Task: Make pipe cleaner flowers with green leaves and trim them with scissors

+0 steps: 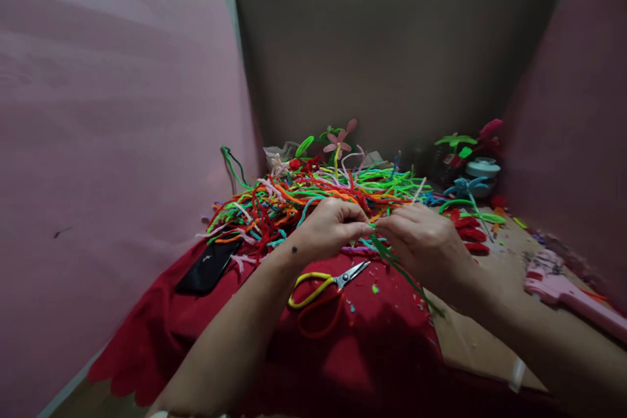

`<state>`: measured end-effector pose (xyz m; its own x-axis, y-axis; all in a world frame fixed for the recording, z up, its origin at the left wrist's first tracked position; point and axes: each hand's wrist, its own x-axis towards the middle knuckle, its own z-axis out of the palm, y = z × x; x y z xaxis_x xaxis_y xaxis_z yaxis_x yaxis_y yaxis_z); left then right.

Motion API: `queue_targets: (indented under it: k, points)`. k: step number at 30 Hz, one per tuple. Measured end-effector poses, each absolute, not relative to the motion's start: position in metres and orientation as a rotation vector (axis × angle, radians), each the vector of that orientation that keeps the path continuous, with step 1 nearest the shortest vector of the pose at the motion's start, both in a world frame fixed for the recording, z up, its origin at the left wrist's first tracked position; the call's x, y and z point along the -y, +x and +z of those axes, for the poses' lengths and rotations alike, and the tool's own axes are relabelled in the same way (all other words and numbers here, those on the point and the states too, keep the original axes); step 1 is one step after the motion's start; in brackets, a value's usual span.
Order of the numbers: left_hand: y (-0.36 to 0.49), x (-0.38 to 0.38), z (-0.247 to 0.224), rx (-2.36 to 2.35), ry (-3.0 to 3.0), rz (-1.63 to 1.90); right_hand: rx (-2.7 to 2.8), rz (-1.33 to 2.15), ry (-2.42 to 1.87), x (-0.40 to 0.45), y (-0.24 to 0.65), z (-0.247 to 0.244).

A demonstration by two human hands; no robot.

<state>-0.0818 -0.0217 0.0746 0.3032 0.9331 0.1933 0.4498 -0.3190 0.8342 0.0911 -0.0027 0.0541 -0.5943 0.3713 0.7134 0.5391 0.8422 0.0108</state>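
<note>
Both my hands meet over the front of the table, fingertips almost touching. My left hand (337,225) pinches the upper end of a green pipe cleaner (392,260). From the other side, my right hand (426,238) is closed on the same green piece, whose dark green ends hang down to the right. A short pale stem (419,190) sticks up behind my right hand; I cannot tell whether it is held. Below my hands lie scissors (337,282) with one yellow and one red handle, blades pointing right and partly apart.
A big heap of colored pipe cleaners (264,209) covers the table's back. A black phone (208,268) lies left on the red cloth (161,320). At right are a pink glue gun (558,284), a lidded jar (482,168) and a blue fuzzy flower (467,186). Pink walls flank both sides.
</note>
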Motion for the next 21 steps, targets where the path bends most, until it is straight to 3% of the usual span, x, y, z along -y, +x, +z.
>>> queue_targets:
  k: [4, 9, 17, 21]
  points:
    - [-0.079, 0.021, 0.072, -1.209, 1.79, 1.009, 2.194, 0.275, -0.952, 0.011, 0.091, 0.046]
    - [-0.076, 0.02, 0.069, -1.184, 1.792, 1.048, 1.881, 1.037, -1.008, 0.018, 0.09, 0.046]
    - [-0.068, 0.022, 0.065, -1.227, 1.885, 1.249, 1.856, 1.207, -1.017, 0.018, 0.092, 0.058]
    - [-0.065, 0.026, 0.065, -1.23, 1.929, 1.322, 1.862, 1.102, -0.976, 0.02, 0.093, 0.056]
